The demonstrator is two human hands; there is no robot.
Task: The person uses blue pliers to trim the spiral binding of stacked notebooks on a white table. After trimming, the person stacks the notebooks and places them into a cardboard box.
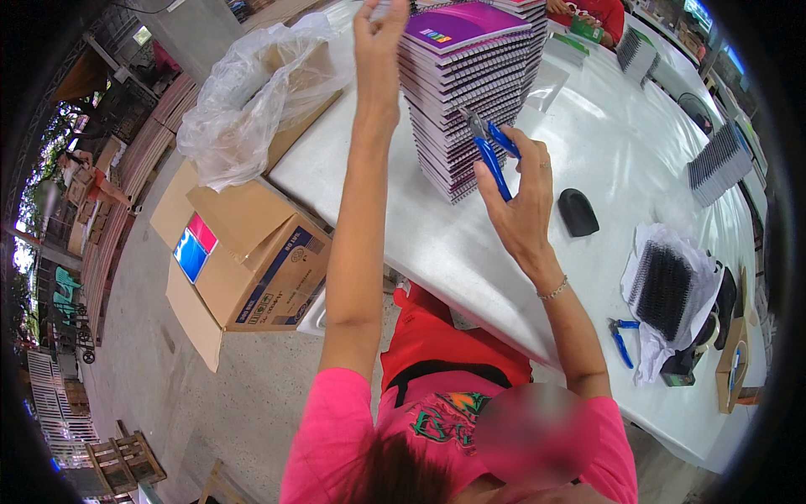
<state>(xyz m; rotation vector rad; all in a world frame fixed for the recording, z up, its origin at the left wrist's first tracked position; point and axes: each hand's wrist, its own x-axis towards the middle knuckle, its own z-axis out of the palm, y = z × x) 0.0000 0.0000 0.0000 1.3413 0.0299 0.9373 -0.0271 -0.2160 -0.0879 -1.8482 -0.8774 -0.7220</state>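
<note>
From the head view, your right hand [525, 197] grips blue pliers [491, 151], tips at the wire coils of the purple notebook stack [470, 92] on the white worktop [604, 143]. Your left hand [378, 34] pinches the stack's top far corner. Keep the stack steady and nip gently. A black pad [578, 212], spare coils [663, 290] and more pliers [621, 340] lie right; a cardboard box [260, 260] sits left.

pink short-sleeved shirt [336, 420] | bare forearms | bracelet on right wrist [553, 291]
</note>
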